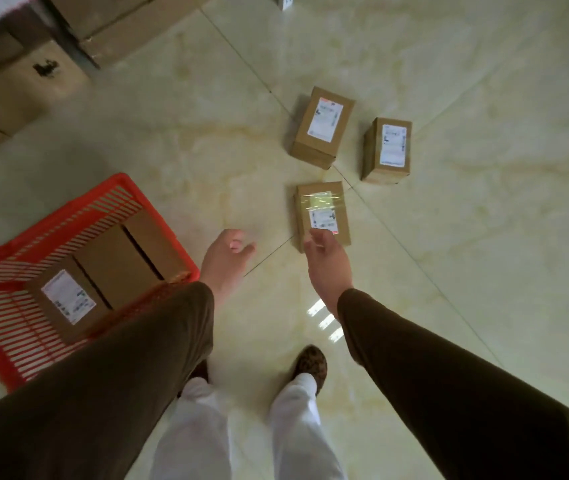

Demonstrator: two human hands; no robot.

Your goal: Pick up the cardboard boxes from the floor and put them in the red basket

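Three small cardboard boxes with white labels lie on the tiled floor: a near one (322, 211), one behind it (322, 126), and one to the right (387, 150). The red basket (2, 355) stands at the left and holds three boxes (116, 268). My right hand (326, 259) hangs over the near box's front edge with relaxed fingers and holds nothing. My left hand (225, 259) is beside the basket's right corner, fingers loosely curled, empty.
Large cardboard cartons (16, 74) are stacked at the upper left. A small white object (284, 0) sits at the top edge. My feet (312, 367) stand on the glossy floor below the hands.
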